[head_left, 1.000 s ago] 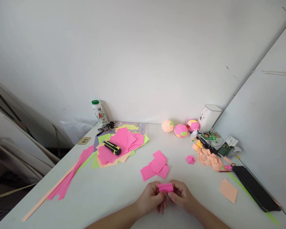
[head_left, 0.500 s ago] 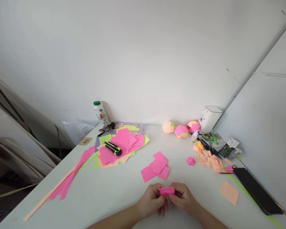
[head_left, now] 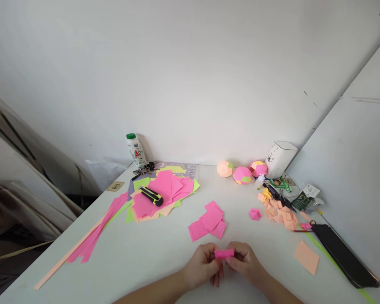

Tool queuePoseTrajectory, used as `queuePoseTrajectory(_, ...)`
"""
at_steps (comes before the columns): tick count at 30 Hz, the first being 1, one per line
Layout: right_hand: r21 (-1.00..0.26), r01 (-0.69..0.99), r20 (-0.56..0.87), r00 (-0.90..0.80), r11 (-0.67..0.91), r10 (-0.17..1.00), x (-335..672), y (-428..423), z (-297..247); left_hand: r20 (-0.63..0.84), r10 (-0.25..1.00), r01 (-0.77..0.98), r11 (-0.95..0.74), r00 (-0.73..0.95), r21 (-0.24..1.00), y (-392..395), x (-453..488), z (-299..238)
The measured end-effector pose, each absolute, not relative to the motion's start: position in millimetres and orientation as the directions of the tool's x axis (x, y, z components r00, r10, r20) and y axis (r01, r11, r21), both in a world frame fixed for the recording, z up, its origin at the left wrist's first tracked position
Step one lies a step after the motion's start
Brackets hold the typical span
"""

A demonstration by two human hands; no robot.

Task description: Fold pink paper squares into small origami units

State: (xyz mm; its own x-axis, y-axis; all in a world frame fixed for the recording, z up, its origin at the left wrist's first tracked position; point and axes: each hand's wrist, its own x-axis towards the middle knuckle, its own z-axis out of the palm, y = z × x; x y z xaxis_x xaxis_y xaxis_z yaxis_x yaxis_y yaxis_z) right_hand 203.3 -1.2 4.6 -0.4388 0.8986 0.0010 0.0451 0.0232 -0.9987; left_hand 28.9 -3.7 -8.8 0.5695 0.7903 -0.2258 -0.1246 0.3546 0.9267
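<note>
Both hands meet low in the middle of the white table. My left hand and my right hand pinch the two ends of a small folded pink paper, held just above the tabletop. Just beyond the hands lie a few loose pink paper squares. A small folded pink piece sits farther right.
A heap of pink, green and peach sheets carries a black-and-yellow utility knife. Long paper strips lie at left. Three paper balls, a white box, peach folded pieces, a black phone, a peach square, keys and a bottle ring the table.
The pink paper between my fingers has become narrower, its visible face thinner than a second ago. Both hands stayed in about the same place.
</note>
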Motion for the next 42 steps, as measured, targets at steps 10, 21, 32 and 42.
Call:
queuePoseTrajectory(10, -1.0, 0.001, -0.009, -0.425, -0.01, 0.905, 203.5, -0.9, 4.5, -0.226, 0.799, -0.183, 0.384, 0.558, 0.905, -2.2, 28.9, -5.4)
queuePoseTrajectory(21, -0.999, -0.037, -0.009, -0.426, -0.027, 0.905, 204.0, 0.0, 0.7, -0.195, 0.811, -0.266, 0.393, 0.552, 0.88, -0.7, 28.5, -10.8)
queuePoseTrajectory(32, -0.997, -0.018, -0.058, -0.413, -0.072, 0.909, 205.1, -0.5, 6.5, -0.182, 0.832, -0.326, 0.394, 0.525, 0.86, 0.6, 26.8, -7.9)
queuePoseTrajectory(42, -0.993, -0.06, -0.075, -0.363, -0.104, 0.929, 209.5, 1.8, -1.8, -0.103, 0.871, -0.486, 0.362, 0.481, 0.795, 2.5, 22.7, -7.4)
